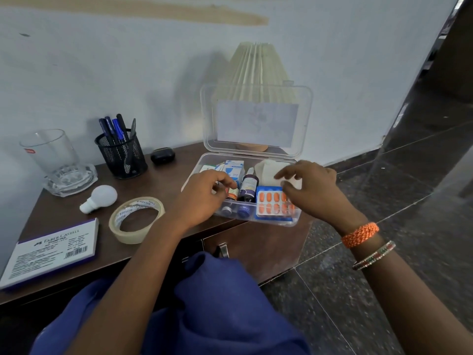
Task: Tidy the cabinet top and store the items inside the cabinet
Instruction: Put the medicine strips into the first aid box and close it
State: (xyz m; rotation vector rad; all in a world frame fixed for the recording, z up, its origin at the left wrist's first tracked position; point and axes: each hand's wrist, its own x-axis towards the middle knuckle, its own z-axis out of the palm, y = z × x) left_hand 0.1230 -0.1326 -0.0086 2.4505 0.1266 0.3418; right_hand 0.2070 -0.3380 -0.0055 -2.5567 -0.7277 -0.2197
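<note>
Left hand [202,193] pinches a small bottle [233,192] in the open box [271,221] on the cabinet [158,175]; right hand [311,187] hovers, fingers loose, holding nothing. The box overhangs the edge; pressing down could tip it.

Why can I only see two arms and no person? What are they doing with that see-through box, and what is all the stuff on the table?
The camera sits on the person's head and looks down, so you see only their arms, as if through their eyes. There is no robot.

Both hands reach into a clear plastic box whose lid stands open. The left hand has its fingers curled at some small medicine bottles. The right hand hovers over a strip of orange pills; I cannot tell whether either grips anything.

On the brown cabinet top lie a roll of tape, a light bulb, a glass, a pen holder, a small black case and a flat box. A lamp stands behind.
</note>
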